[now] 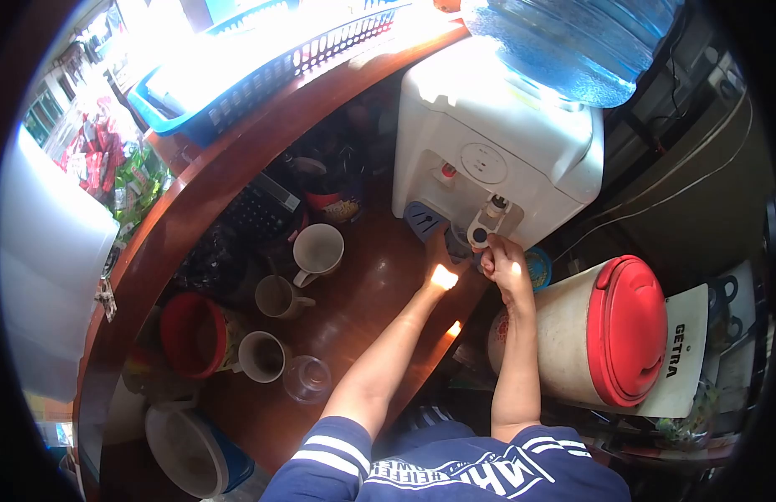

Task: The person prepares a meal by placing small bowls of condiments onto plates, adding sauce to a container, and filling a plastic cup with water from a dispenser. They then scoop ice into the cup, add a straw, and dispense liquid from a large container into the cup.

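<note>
A white water dispenser point(425, 109) stands on the brown counter, with a large blue water bottle point(572, 50) upturned on top. My left hand point(443, 261) is below the dispenser's taps, closed around what looks like a clear glass point(459, 241), mostly hidden by the fingers. At the right-hand tap point(481, 233), my right hand point(503, 263) has its fingers curled against the lever. A second tap point(448, 171) with a red mark sits to the left. Whether water is running cannot be made out.
Several mugs, including a white mug point(318, 248), stand left on the counter point(363, 293) near a clear glass point(307, 380) and a red container point(193, 335). A cream drum with a red lid point(630, 330) is at right. A blue basket point(229, 109) rests on the ledge above.
</note>
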Demonstrator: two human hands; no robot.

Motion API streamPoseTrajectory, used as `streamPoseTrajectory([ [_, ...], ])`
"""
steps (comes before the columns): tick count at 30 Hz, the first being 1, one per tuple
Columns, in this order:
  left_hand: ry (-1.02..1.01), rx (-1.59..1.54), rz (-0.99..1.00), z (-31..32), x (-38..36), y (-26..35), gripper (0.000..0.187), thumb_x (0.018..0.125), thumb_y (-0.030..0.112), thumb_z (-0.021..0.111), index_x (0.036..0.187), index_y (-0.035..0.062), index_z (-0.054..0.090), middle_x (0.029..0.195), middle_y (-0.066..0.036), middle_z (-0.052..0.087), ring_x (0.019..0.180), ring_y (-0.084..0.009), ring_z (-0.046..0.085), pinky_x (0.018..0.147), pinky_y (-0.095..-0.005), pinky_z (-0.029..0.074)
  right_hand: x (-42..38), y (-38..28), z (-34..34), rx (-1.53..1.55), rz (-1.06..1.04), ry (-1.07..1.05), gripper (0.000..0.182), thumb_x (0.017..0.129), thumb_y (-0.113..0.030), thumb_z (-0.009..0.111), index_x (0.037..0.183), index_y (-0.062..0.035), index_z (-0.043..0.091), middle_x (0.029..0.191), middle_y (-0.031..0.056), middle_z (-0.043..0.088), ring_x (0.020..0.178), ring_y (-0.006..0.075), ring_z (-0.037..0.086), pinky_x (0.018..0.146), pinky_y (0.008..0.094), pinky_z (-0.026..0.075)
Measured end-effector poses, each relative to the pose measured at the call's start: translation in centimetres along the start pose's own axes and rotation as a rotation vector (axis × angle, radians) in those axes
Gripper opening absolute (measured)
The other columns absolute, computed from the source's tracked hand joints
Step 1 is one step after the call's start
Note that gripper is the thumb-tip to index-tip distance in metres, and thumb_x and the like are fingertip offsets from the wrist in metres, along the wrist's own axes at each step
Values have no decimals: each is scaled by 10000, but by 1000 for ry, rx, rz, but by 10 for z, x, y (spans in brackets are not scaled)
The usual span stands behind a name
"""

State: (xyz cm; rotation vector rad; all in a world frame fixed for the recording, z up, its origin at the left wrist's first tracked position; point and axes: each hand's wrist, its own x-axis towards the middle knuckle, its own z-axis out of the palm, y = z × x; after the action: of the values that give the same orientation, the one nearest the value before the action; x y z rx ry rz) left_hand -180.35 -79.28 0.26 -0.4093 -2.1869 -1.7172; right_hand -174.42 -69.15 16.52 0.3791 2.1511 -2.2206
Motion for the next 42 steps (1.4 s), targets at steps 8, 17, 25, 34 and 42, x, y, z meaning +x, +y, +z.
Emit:
streamPoseTrajectory([
  [8, -55, -27, -37, 3, 3, -4, 894, 587, 203, 799, 1336, 0, 357, 1271, -225, 440, 1199, -405, 404, 1008, -465, 353, -3, -7, 0, -26, 13, -11, 363, 997, -255, 466, 840, 51, 585, 535, -29, 380, 447, 52, 313, 415, 223, 262],
  [17, 64, 57, 5, 6, 6, 9, 850, 573, 230, 877, 1259, -4, 432, 1171, -210, 524, 1114, -388, 495, 958, -467, 393, -4, -9, 1, -20, 2, -12, 361, 979, -272, 496, 839, 47, 589, 522, -33, 375, 429, 41, 296, 403, 211, 218],
  [25, -83, 47, -130, 3, 8, 1, 913, 582, 201, 827, 1330, 2, 343, 1279, -222, 432, 1206, -402, 392, 1028, -463, 346, -5, -13, 1, -53, 10, -36, 384, 985, -279, 490, 837, 56, 606, 521, -29, 365, 442, 51, 304, 410, 217, 245],
  [34, -118, 92, -139, 0, 7, 2, 908, 608, 202, 818, 1334, -22, 322, 1301, -237, 400, 1231, -415, 364, 1042, -469, 330, -5, -15, 0, -43, 13, -37, 400, 978, -304, 509, 843, 60, 606, 522, -30, 366, 438, 48, 297, 409, 211, 234],
  [42, -141, 124, -134, 0, 6, 5, 900, 621, 204, 811, 1335, -30, 315, 1290, -239, 400, 1214, -421, 370, 1032, -471, 334, -5, -14, -1, -18, 2, -55, 375, 969, -294, 519, 840, 50, 595, 513, -37, 342, 419, 43, 271, 398, 211, 208],
])
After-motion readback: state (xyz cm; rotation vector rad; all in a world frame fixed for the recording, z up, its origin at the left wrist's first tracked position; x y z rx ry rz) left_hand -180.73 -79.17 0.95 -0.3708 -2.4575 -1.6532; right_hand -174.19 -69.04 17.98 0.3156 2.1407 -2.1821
